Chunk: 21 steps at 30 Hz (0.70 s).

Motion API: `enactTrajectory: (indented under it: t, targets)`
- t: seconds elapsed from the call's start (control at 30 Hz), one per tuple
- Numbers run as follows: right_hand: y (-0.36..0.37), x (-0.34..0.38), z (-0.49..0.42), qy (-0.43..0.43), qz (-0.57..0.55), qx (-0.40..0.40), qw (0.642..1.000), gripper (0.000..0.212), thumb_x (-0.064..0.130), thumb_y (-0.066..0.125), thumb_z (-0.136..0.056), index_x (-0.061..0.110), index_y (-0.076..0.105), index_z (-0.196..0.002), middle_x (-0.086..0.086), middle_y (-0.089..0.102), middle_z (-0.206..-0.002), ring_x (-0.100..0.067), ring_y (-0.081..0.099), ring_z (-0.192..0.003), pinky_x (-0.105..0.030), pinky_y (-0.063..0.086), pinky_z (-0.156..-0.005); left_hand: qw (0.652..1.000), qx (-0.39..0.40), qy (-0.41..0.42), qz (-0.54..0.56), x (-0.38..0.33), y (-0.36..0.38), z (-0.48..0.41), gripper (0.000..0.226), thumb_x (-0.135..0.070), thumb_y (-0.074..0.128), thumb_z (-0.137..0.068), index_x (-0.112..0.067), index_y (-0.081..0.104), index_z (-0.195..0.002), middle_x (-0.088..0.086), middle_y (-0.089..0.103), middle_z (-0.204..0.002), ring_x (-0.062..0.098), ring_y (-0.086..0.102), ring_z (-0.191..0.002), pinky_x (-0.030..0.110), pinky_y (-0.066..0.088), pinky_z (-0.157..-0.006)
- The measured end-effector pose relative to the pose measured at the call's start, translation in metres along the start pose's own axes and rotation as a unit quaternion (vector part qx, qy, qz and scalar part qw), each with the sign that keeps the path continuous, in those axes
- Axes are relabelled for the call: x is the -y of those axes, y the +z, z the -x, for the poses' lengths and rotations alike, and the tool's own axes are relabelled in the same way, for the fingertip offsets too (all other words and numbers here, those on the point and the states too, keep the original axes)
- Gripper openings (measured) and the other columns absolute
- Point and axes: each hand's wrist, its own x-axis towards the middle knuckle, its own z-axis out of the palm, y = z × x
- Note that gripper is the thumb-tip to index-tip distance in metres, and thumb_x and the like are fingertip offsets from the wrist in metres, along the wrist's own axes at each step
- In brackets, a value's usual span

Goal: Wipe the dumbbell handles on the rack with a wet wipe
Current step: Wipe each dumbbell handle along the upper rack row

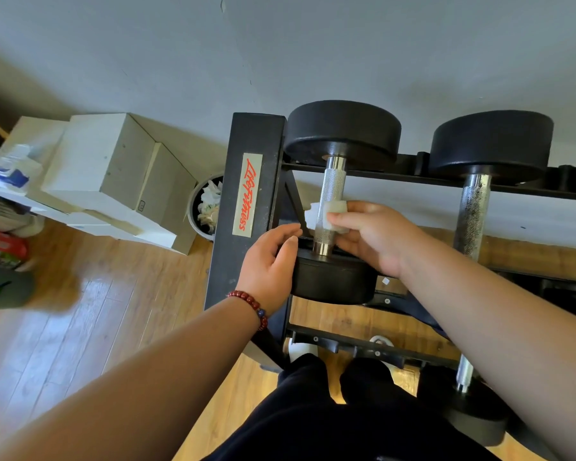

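White wet wipe (337, 217), gripped in my right hand (376, 239), wraps the knurled steel dumbbell handle (331, 186). My slack left hand (269, 262) touches its head (333, 282).

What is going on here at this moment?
A person is cleaning dumbbells on a black Life Fitness rack. The right hand pinches a white wet wipe around the near end of the knurled handle of the leftmost dumbbell. The left hand rests beside that dumbbell's near head, fingers relaxed, holding nothing. No hand is on the neighbouring dumbbell to the right.
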Motion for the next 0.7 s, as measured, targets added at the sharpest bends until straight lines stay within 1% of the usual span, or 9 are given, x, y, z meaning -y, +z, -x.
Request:
enactTrajectory:
  t: [0.07, 0.2, 0.23, 0.3, 0.33, 0.4, 0.47, 0.57, 0.7]
  targets:
    - [-0.004, 0.004, 0.001, 0.026, -0.04, 0.036, 0.998, 0.039, 0.015, 0.068, -0.081, 0.007, 0.06, -0.119, -0.011, 0.072, -0.11, -0.022, 0.068, -0.103, -0.034, 0.05, -0.096, 1.0, 0.005, -0.003, 0.001, -0.001, -0.002, 0.0, 0.033, -0.023, 0.043, -0.101, -0.022, 0.058, -0.13, -0.023, 0.054, -0.109, -0.017, 0.045, -0.1, 0.012, 0.038, -0.09]
    - [0.0, 0.012, -0.005, 0.068, -0.071, 0.064, 0.993, 0.024, 0.023, 0.065, -0.084, 0.008, 0.062, -0.103, -0.009, 0.074, -0.092, -0.022, 0.068, -0.092, -0.032, 0.053, -0.086, 1.0, 0.025, -0.009, 0.001, -0.005, -0.003, 0.002, 0.036, -0.025, 0.041, -0.102, -0.021, 0.052, -0.136, -0.015, 0.052, -0.121, -0.001, 0.046, -0.111, 0.026, 0.037, -0.102]
    - [0.002, 0.011, -0.006, 0.074, -0.065, 0.07, 0.993, 0.031, 0.024, 0.067, -0.081, 0.007, 0.06, -0.107, -0.008, 0.074, -0.091, -0.022, 0.068, -0.092, -0.032, 0.053, -0.085, 0.999, 0.021, -0.018, 0.016, -0.007, -0.003, 0.003, 0.036, -0.027, 0.04, -0.102, -0.021, 0.053, -0.135, -0.016, 0.053, -0.118, 0.0, 0.047, -0.11, 0.027, 0.038, -0.101]
    - [0.003, 0.008, -0.008, 0.086, -0.046, 0.092, 0.991, 0.056, 0.026, 0.069, -0.071, 0.007, 0.055, -0.121, -0.01, 0.073, -0.101, -0.023, 0.068, -0.098, -0.034, 0.053, -0.09, 0.997, -0.001, -0.04, 0.063, -0.011, 0.0, 0.005, 0.033, -0.033, 0.038, -0.102, -0.025, 0.057, -0.128, -0.02, 0.055, -0.11, -0.002, 0.049, -0.105, 0.029, 0.041, -0.096]
    - [0.0, 0.007, -0.009, 0.092, -0.045, 0.106, 0.989, 0.061, 0.025, 0.069, -0.069, 0.006, 0.053, -0.125, -0.012, 0.072, -0.106, -0.024, 0.068, -0.1, -0.035, 0.053, -0.092, 0.996, -0.012, -0.049, 0.079, -0.013, 0.002, 0.005, 0.03, -0.035, 0.037, -0.102, -0.029, 0.058, -0.122, -0.021, 0.055, -0.106, -0.003, 0.05, -0.102, 0.029, 0.042, -0.094]
    - [-0.008, 0.008, -0.014, 0.105, -0.072, 0.128, 0.984, 0.055, 0.018, 0.067, -0.071, 0.004, 0.055, -0.123, -0.014, 0.071, -0.108, -0.024, 0.069, -0.098, -0.035, 0.055, -0.09, 0.995, -0.031, -0.06, 0.071, -0.016, 0.005, 0.005, 0.023, -0.032, 0.036, -0.103, -0.036, 0.058, -0.11, -0.021, 0.056, -0.099, -0.003, 0.051, -0.097, 0.029, 0.043, -0.091]
    - [-0.011, 0.009, -0.017, 0.114, -0.089, 0.14, 0.98, 0.053, 0.013, 0.065, -0.072, 0.003, 0.055, -0.123, -0.017, 0.069, -0.113, -0.027, 0.068, -0.101, -0.035, 0.056, -0.088, 0.996, -0.042, -0.054, 0.052, -0.018, 0.007, 0.005, 0.024, -0.03, 0.036, -0.103, -0.038, 0.058, -0.107, -0.021, 0.057, -0.098, -0.003, 0.051, -0.098, 0.031, 0.044, -0.092]
    - [-0.009, 0.008, -0.019, 0.111, -0.08, 0.147, 0.98, 0.055, 0.007, 0.066, -0.071, 0.001, 0.054, -0.125, -0.02, 0.067, -0.116, -0.03, 0.067, -0.104, -0.037, 0.056, -0.088, 0.997, -0.044, -0.047, 0.042, -0.017, 0.008, 0.004, 0.026, -0.029, 0.036, -0.103, -0.04, 0.059, -0.108, -0.02, 0.059, -0.101, -0.002, 0.053, -0.1, 0.03, 0.045, -0.092]
    - [-0.024, 0.01, -0.018, 0.113, -0.11, 0.17, 0.973, 0.033, 0.001, 0.06, -0.078, -0.001, 0.061, -0.11, -0.019, 0.071, -0.106, -0.028, 0.07, -0.097, -0.039, 0.054, -0.09, 0.996, -0.06, -0.054, 0.022, -0.014, 0.01, 0.002, 0.03, -0.027, 0.037, -0.102, -0.03, 0.06, -0.12, -0.027, 0.052, -0.103, -0.012, 0.046, -0.098, 0.019, 0.038, -0.09]
